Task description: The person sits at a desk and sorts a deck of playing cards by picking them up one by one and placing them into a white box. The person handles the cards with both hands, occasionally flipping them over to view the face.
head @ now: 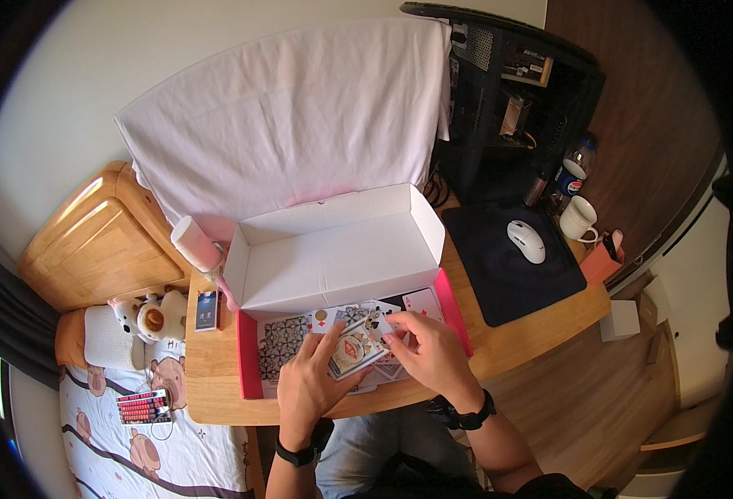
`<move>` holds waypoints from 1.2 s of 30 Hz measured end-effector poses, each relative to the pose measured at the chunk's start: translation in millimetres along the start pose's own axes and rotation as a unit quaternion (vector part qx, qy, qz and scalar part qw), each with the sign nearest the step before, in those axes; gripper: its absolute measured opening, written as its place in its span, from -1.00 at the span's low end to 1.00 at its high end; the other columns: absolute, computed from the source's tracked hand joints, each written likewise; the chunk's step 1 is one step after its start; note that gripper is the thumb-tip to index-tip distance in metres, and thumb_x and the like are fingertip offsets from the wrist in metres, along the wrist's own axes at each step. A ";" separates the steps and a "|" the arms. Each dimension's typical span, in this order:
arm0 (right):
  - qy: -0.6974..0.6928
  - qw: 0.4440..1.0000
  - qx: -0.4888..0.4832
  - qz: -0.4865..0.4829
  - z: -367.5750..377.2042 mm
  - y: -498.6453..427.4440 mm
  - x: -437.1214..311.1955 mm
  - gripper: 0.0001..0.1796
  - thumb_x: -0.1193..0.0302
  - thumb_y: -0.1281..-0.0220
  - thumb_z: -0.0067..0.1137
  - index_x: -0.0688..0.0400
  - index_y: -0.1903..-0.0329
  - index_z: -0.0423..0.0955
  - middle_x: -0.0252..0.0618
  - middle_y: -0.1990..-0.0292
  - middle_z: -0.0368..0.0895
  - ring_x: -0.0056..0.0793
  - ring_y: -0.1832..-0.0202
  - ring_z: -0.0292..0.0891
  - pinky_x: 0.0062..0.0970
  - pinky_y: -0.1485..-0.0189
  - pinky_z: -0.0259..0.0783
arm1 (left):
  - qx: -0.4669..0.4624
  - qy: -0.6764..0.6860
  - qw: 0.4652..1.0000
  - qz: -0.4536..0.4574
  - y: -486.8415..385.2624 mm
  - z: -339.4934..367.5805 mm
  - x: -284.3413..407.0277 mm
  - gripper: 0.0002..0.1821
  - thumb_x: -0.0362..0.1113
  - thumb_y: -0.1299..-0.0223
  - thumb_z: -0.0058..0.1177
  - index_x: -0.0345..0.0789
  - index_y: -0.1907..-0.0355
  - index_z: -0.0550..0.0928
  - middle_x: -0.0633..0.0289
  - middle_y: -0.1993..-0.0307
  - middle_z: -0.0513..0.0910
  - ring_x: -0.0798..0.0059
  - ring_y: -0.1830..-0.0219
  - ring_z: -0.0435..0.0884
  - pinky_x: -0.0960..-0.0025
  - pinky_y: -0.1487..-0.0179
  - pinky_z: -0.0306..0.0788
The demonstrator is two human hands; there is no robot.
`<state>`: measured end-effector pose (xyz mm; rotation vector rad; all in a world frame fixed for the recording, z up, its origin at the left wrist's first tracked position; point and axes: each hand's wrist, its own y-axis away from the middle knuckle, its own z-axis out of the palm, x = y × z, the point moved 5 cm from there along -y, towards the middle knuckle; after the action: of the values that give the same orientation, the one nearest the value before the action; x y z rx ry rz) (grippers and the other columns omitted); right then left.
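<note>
My left hand [316,374] is closed around a small stack of playing cards [352,349], the top one bearing a round picture in a dark border. At the stack's right edge, my right hand [425,349] has thumb and index finger close together by a black-suited card; whether they pinch it I cannot tell. Beneath both hands lies an open cardboard box [251,355] with pink sides and a white raised lid [341,249]. Inside it are patterned card backs [282,340], an ace of diamonds [421,302] and more cards, partly hidden by my hands.
A card box [207,310] and a white cylinder [196,243] stand left of the pink box. To the right are a black mouse pad [497,293], a white mouse [526,241], a mug [578,218], a bottle [572,174] and an open computer case [516,106].
</note>
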<state>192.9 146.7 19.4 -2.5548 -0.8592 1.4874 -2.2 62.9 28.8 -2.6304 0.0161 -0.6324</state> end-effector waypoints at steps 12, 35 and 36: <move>-0.001 0.998 0.009 -0.054 1.8 -1.1 -3.9 -0.74 0.45 -0.50 0.37 0.23 -0.15 0.67 -0.06 0.17 0.84 -0.23 0.29 0.79 -0.33 0.27 0.60 | -0.006 0.008 1.000 -0.002 -0.6 -1.4 0.5 -0.16 0.08 -0.06 0.63 -0.14 -0.41 0.68 0.19 0.11 0.73 0.15 0.23 0.82 0.16 0.24 0.71; 0.036 0.995 -0.028 -0.088 5.4 0.7 -7.6 -0.68 0.55 -0.51 0.20 0.12 -0.22 0.70 -0.03 0.11 0.77 0.05 0.12 0.74 -0.08 0.09 0.65 | -0.035 -0.001 0.999 -0.038 0.9 -1.1 1.7 -0.16 0.04 -0.01 0.66 -0.19 -0.37 0.68 0.12 0.04 0.76 0.02 0.18 0.83 0.09 0.16 0.72; 0.035 0.995 -0.023 -0.087 5.4 -0.4 -7.0 -0.69 0.56 -0.50 0.20 0.13 -0.21 0.70 -0.03 0.12 0.77 0.04 0.12 0.74 -0.08 0.08 0.65 | -0.035 -0.005 0.999 -0.040 0.2 -1.4 1.9 -0.16 0.04 0.00 0.66 -0.19 -0.37 0.69 0.13 0.04 0.76 0.03 0.18 0.83 0.09 0.16 0.72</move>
<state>185.6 142.4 22.1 -2.4728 -1.0871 1.3365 -1.1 61.9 30.6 -2.7132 -0.0706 -0.6558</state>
